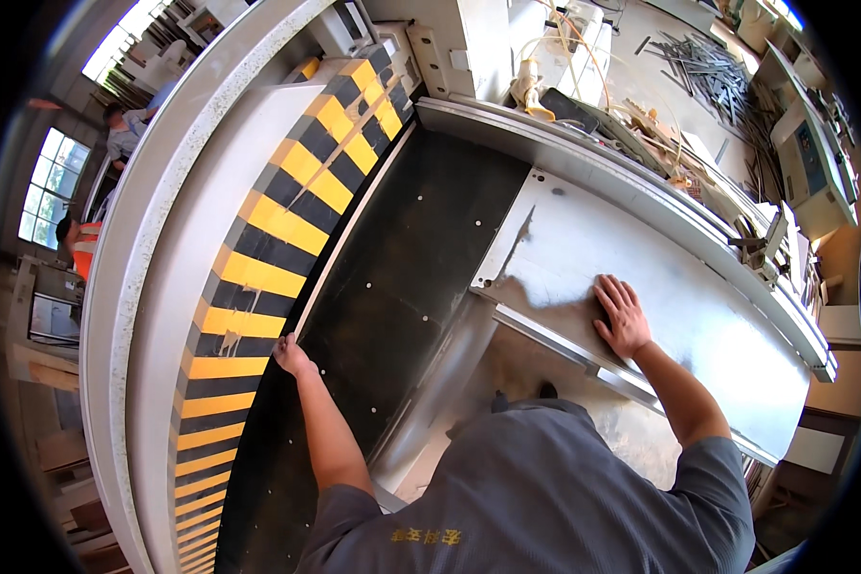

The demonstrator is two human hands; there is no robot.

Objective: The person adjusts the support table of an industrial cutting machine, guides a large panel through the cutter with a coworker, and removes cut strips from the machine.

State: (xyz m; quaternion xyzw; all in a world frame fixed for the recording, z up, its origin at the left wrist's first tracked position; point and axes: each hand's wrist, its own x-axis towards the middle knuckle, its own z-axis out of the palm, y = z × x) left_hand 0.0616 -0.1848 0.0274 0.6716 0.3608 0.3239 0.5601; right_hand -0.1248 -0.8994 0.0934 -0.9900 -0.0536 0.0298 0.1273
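My left hand (294,355) is closed on the near end of a long, thin pale strip (341,247). That strip lies along the black machine bed (402,239), beside a guard beam (268,234) with yellow and black stripes. The fingertips are partly hidden at the beam's lower edge. My right hand (625,320) rests flat, fingers stretched out, on a silver metal side table (703,320) and holds nothing. Small pale dots are spread over the black bed.
A metal fence rail (631,206) borders the bed and side table on the far side. Beyond it are scrap pieces (641,143), an air hose and a pile of dark strips (713,77) on the floor. Two people work at the far left, one in an orange vest (86,249).
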